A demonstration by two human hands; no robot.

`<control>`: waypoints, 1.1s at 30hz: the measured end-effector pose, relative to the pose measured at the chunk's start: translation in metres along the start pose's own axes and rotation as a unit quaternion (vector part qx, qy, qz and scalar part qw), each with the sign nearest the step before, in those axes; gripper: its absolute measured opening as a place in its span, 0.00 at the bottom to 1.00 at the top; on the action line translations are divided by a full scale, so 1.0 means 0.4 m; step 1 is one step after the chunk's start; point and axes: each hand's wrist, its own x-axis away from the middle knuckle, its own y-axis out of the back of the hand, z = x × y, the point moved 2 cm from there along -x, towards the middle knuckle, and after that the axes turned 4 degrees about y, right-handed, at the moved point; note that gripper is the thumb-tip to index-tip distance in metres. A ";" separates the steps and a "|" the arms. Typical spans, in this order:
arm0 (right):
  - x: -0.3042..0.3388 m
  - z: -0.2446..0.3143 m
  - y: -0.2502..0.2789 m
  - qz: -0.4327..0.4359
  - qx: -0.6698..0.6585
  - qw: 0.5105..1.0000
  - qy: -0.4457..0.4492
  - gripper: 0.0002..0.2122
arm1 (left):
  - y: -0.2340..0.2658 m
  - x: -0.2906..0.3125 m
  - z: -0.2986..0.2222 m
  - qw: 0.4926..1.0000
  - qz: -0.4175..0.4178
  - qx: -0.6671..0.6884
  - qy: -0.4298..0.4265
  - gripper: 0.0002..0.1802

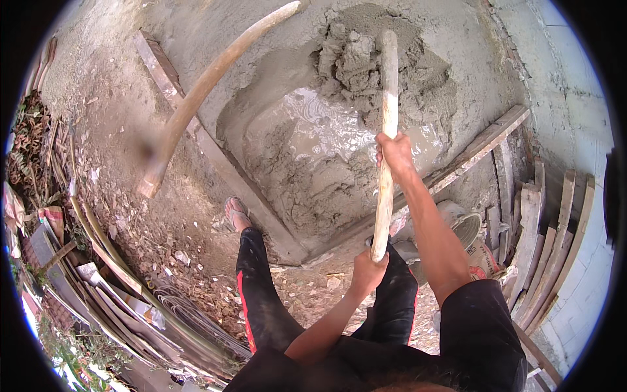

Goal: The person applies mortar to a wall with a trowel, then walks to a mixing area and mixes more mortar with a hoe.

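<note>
Both my hands grip a long pale wooden tool handle (386, 189). My left hand (369, 271) is closed round its near end, close to my legs. Farther along the shaft, my right hand (396, 155) wraps it with the arm stretched out. The handle's far end reaches a heap of thick grey wet mortar (356, 62); whatever head it carries is not visible. Around the heap spreads a shallow pit of wet mortar (287, 179) with a shiny pool of water (320, 124). Wooden boards (225, 166) edge the pit on the left and another plank (477, 147) on the right.
A second, curved wooden handle (215, 85) slants over the left board. Weathered planks (555, 242) lean by the pale block wall (584, 287). A bucket (467, 228) and a printed sack (483, 258) stand at right. Wood scraps and bent strips (111, 281) lie at left.
</note>
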 end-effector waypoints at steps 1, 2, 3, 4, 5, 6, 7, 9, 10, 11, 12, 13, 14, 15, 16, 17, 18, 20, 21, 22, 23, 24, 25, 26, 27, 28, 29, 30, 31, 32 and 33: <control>0.083 0.001 0.017 -0.003 -0.006 1.000 0.028 0.06 | -0.022 0.068 0.040 1.000 -0.004 0.022 -0.009 0.17; 0.133 -0.013 0.065 -0.020 -0.022 1.000 0.010 0.06 | -0.039 0.100 0.069 0.999 0.003 0.039 -0.010 0.17; 0.187 0.011 0.086 -0.046 -0.022 0.998 0.026 0.06 | -0.034 0.094 0.069 0.999 0.004 0.040 -0.011 0.17; 0.195 0.048 0.101 -0.048 -0.021 0.998 0.026 0.06 | -0.022 0.083 0.064 0.999 0.023 0.001 -0.034 0.17; 0.194 0.093 0.117 -0.060 -0.021 0.995 0.079 0.06 | -0.013 0.066 0.059 0.997 0.042 -0.038 -0.056 0.17; 0.185 0.136 0.130 -0.074 -0.019 0.988 0.135 0.06 | -0.004 0.007 0.019 0.996 0.040 -0.016 -0.077 0.13; 0.135 0.173 0.143 -0.103 -0.024 0.979 0.174 0.06 | 0.013 -0.059 -0.050 0.991 0.063 -0.071 -0.091 0.17; 0.016 0.235 0.132 -0.151 -0.013 0.965 0.214 0.08 | 0.036 -0.178 -0.134 0.988 0.055 -0.103 -0.097 0.19; -0.034 0.245 0.132 -0.175 0.003 0.961 0.214 0.08 | 0.053 -0.206 -0.177 0.990 0.071 -0.086 -0.086 0.19; -0.079 0.200 0.127 -0.161 0.034 0.973 0.162 0.09 | 0.063 -0.198 -0.163 0.989 0.076 -0.114 -0.057 0.19; -0.111 0.121 0.128 -0.148 0.065 0.981 0.111 0.10 | 0.068 -0.185 -0.153 0.986 0.082 -0.141 -0.030 0.19; -0.118 -0.010 0.127 -0.133 0.068 0.988 0.036 0.10 | 0.065 -0.141 -0.102 0.987 0.092 -0.131 0.006 0.19; -0.099 -0.130 0.125 -0.115 0.071 0.990 -0.038 0.10 | 0.065 -0.076 -0.024 0.987 0.101 -0.119 0.041 0.18; -0.042 -0.186 0.098 -0.112 0.035 0.991 -0.069 0.09 | 0.089 -0.028 0.041 0.986 0.090 -0.134 0.034 0.18; 0.019 -0.224 0.079 -0.110 0.000 0.989 -0.095 0.09 | 0.110 0.014 0.086 0.986 0.079 -0.148 0.023 0.17; 0.071 -0.262 0.090 -0.095 -0.030 0.990 -0.097 0.07 | 0.118 0.070 0.112 0.982 0.086 -0.166 0.030 0.17; 0.125 -0.290 0.096 -0.081 -0.062 0.989 -0.103 0.06 | 0.129 0.128 0.133 0.977 0.095 -0.186 0.040 0.17; 0.201 -0.227 0.074 -0.093 -0.063 0.991 -0.074 0.06 | 0.123 0.166 0.160 0.986 0.076 -0.145 0.029 0.17; 0.244 -0.178 0.073 -0.110 -0.062 0.991 -0.048 0.05 | 0.124 0.189 0.172 0.992 0.063 -0.104 0.020 0.17; 0.233 -0.114 0.071 -0.084 -0.077 0.993 0.006 0.05 | 0.125 0.145 0.146 0.989 0.071 -0.129 0.005 0.18; 0.190 -0.042 0.061 -0.089 -0.075 0.993 0.035 0.06 | 0.120 0.080 0.103 0.990 0.049 -0.134 -0.018 0.19; 0.126 0.035 0.050 -0.079 -0.061 0.991 0.093 0.07 | 0.118 -0.005 0.028 0.992 0.056 -0.108 -0.029 0.20; 0.066 0.127 0.024 -0.091 -0.041 0.987 0.127 0.07 | 0.125 -0.082 -0.075 0.991 0.014 -0.121 -0.062 0.20; -0.011 0.199 -0.010 -0.079 -0.040 0.983 0.163 0.06 | 0.137 -0.166 -0.134 0.993 0.011 -0.087 -0.077 0.21; -0.066 0.276 -0.044 -0.081 -0.011 0.979 0.188 0.08 | 0.160 -0.247 -0.216 0.993 0.006 -0.085 -0.076 0.20; -0.144 0.307 -0.064 -0.084 0.000 0.976 0.199 0.09 | 0.176 -0.272 -0.230 0.993 0.009 -0.087 -0.074 0.20; -0.187 0.318 -0.109 -0.076 0.019 0.977 0.198 0.10 | 0.201 -0.296 -0.242 0.994 0.006 -0.087 -0.072 0.19; -0.233 0.281 -0.145 -0.066 0.060 0.983 0.161 0.10 | 0.219 -0.309 -0.220 0.997 0.011 -0.059 -0.056 0.17; -0.253 0.210 -0.199 -0.059 0.112 0.988 0.087 0.12 | 0.239 -0.330 -0.200 0.999 0.013 -0.029 -0.043 0.15; -0.234 0.122 -0.263 -0.049 0.143 0.988 0.037 0.14 | 0.257 -0.323 -0.108 0.999 -0.018 -0.025 -0.009 0.14; -0.254 0.020 -0.275 -0.059 0.155 0.986 -0.003 0.15 | 0.252 -0.293 -0.027 0.999 -0.035 -0.024 0.022 0.12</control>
